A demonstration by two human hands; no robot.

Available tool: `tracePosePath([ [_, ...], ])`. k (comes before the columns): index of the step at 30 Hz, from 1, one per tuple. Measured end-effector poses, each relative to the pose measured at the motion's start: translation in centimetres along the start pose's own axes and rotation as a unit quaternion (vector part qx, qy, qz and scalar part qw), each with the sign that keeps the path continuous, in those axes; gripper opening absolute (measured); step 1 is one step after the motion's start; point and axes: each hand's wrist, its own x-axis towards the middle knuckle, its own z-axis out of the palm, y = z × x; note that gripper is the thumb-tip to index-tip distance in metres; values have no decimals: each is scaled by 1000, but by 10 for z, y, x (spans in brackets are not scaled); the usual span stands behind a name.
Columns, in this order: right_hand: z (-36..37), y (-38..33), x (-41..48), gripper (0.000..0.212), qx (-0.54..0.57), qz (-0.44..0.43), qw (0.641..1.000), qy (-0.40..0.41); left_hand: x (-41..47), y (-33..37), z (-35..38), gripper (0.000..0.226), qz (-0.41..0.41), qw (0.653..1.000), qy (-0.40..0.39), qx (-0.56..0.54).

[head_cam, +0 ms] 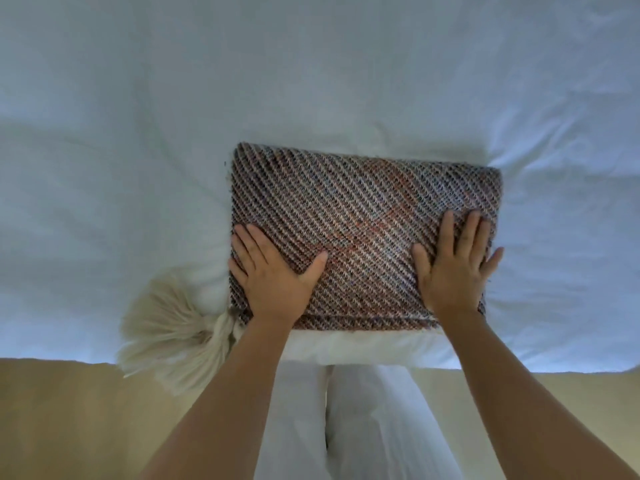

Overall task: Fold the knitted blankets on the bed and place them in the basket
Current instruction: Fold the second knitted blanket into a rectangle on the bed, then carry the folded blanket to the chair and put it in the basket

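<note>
Blanket (363, 220): folded into a thick rectangle, lying flat on the bed (138, 150) near its front edge, roughly centred in view. Knit surface coarse, diagonal ribbing in mixed grey, white and dark yarn, with a faint reddish streak across the middle. Layered fold edges visible along the near side. A cream tassel (166, 327) of loose fluffy strands fans out from the blanket's near left corner and overhangs the bed edge. Left hand (273, 275): palm down, fingers straight and spread, pressing flat on the near left part of the blanket; nothing gripped. Right hand (457, 261): likewise flat, fingers extended, pressing on the near right part, little finger at the blanket's right edge; nothing gripped. Both forearms bare. Bed cover: white, soft, lightly creased, dented around the blanket. Below the bed edge, tan floor (69, 420), smooth and plain. White trousers (363, 427) between the arms.
</note>
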Motion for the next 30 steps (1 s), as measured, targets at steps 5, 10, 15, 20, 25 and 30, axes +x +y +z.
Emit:
tracePosePath([
  [5,-8,-11,21,89,194,150,969,17,34,20,-28,128,-87,980,2,-178],
  [10,-18,-9,2,107,307,265,914,9,25,3,-35,117,-85,971,-20,-222],
  [15,-34,1,-5,86,378,304,872,-64,32,-12,-59,96,-122,946,-137,-266],
  [20,-57,18,-36,70,555,351,740,-149,19,8,-86,71,-87,928,-200,-302],
  [25,-59,41,-115,56,599,395,694,-59,-22,49,-97,47,20,930,-254,-264],
  [30,-39,81,-243,45,652,492,577,8,-104,78,-77,21,132,915,-340,-170],
])
